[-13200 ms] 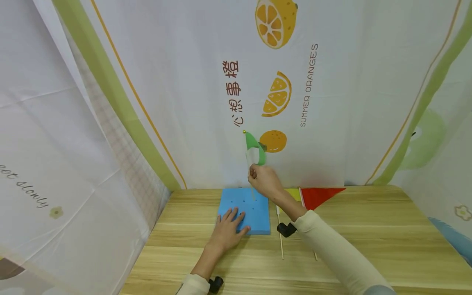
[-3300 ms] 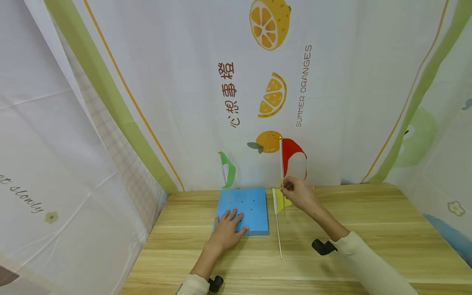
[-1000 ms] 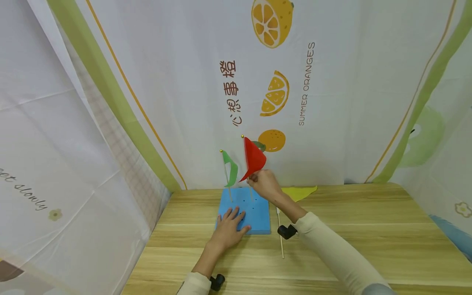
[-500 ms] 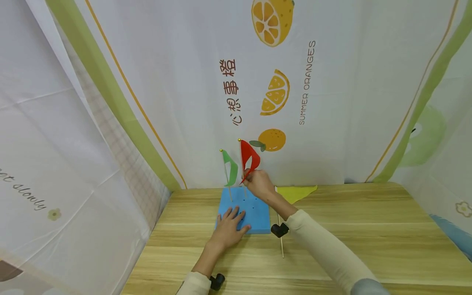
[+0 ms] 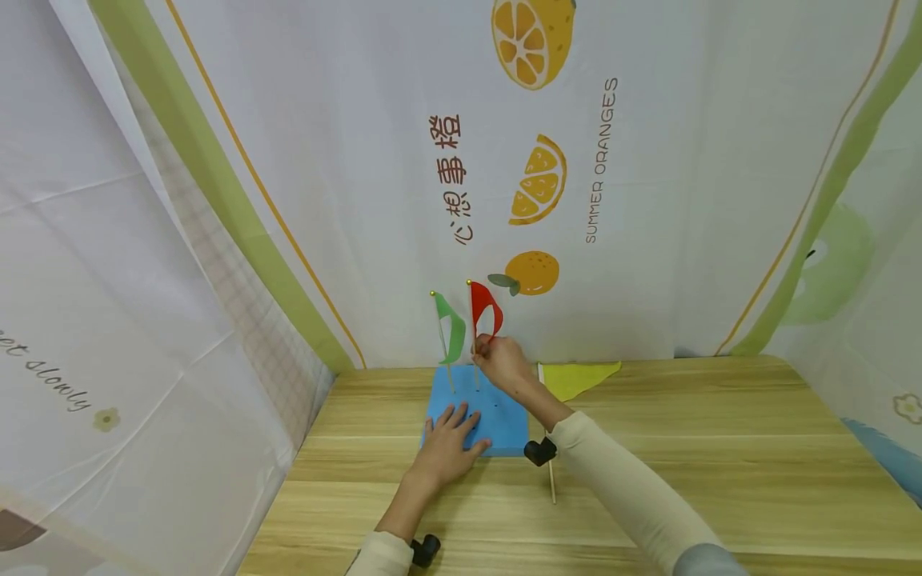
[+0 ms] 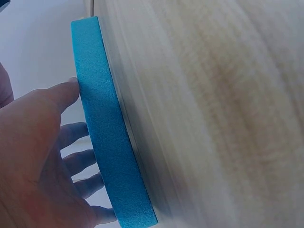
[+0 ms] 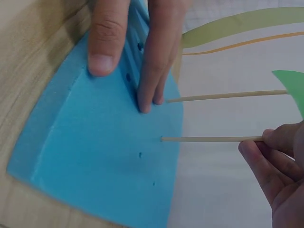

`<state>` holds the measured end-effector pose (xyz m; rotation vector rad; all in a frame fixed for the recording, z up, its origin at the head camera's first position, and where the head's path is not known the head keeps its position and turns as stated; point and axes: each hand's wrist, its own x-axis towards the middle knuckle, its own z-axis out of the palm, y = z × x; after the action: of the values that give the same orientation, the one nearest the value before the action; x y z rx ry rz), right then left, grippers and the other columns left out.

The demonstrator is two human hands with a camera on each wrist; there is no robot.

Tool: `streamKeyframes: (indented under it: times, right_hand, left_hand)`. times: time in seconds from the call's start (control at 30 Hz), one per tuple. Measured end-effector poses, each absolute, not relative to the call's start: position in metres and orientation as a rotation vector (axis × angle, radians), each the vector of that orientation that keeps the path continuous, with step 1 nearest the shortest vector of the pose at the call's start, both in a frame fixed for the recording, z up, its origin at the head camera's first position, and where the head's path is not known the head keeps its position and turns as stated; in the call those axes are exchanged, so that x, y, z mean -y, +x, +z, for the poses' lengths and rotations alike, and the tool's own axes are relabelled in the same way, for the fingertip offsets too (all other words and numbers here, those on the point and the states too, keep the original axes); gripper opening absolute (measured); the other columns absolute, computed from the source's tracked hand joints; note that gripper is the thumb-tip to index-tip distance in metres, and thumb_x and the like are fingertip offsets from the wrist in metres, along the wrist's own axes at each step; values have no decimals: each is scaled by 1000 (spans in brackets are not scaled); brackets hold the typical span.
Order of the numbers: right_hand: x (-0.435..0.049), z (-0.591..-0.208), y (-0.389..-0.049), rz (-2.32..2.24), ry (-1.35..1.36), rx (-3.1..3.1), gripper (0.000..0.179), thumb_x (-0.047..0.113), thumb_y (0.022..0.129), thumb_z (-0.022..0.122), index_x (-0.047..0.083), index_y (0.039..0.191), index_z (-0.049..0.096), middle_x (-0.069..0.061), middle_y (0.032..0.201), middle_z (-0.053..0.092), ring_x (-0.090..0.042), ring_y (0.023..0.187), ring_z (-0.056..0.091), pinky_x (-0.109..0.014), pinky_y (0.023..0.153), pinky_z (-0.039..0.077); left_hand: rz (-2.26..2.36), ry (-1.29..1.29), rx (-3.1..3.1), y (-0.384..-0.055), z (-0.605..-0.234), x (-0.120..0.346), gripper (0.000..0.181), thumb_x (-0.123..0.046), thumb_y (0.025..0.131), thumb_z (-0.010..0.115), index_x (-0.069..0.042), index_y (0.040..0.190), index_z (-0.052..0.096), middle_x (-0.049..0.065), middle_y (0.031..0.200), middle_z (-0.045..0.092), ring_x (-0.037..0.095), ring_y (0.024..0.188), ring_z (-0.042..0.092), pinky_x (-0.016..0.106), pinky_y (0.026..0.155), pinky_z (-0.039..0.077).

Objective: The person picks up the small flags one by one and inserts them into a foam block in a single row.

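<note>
My right hand (image 5: 502, 364) pinches the thin wooden stick of a red pennant flag (image 5: 484, 302). In the right wrist view the lower end of that stick (image 7: 209, 139) stands in a hole of the blue foam block (image 7: 99, 156). Left of it, a green pennant flag (image 5: 451, 332) stands in the same block, leaning slightly. My left hand (image 5: 445, 448) lies with spread, straight fingers on the block's near left part. From the left wrist, the thumb and fingertips (image 6: 71, 92) show along the block's thick blue edge (image 6: 107, 118).
A yellow pennant flag (image 5: 579, 378) lies on the wooden table (image 5: 691, 472) right of the block, its stick partly behind my right forearm. Several small holes dot the block. A white printed curtain (image 5: 403, 304) hangs right behind the table's far edge.
The red flag was picked up from the table beside the yellow one and carried left over the block. In the last second it shifted left and sank lower. My left hand stayed put.
</note>
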<state>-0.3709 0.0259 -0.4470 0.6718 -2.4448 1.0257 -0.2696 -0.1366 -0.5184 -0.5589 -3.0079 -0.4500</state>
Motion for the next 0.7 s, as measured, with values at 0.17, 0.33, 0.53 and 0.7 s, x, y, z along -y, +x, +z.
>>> streamKeyframes:
  times: [0.17, 0.33, 0.53, 0.7]
  right_hand:
    - [-24, -452, -372, 1023, 657, 2463, 23, 9, 93, 64, 12, 70, 61, 3, 56, 57, -14, 61, 60, -25, 62, 51]
    - [-22, -455, -371, 1022, 650, 2496, 21, 13, 94, 65, 12, 73, 66, 1, 62, 64, -15, 68, 64, -29, 70, 56]
    - [-21, -461, -371, 971, 607, 2572, 16, 16, 93, 68, 10, 80, 74, 1, 74, 71, -14, 70, 66, -27, 69, 56]
    - [-20, -463, -372, 956, 587, 2580, 15, 15, 93, 68, 9, 82, 76, 0, 75, 72, -14, 68, 64, -27, 66, 56]
  left_hand:
    - [-448, -557, 3010, -269, -518, 137, 63, -57, 97, 50, -19, 147, 48, 11, 158, 35, 40, 147, 28, 72, 111, 23]
    - [-442, -556, 3005, -269, -518, 137, 63, -57, 96, 51, -19, 147, 48, 12, 158, 36, 40, 147, 28, 72, 111, 23]
    - [-449, -548, 3015, -268, -517, 136, 63, -57, 97, 50, -19, 147, 48, 11, 158, 35, 40, 148, 27, 72, 111, 22]
    - [-452, -549, 3025, -267, -517, 136, 64, -57, 97, 50, -19, 148, 47, 11, 158, 35, 40, 147, 27, 72, 111, 22]
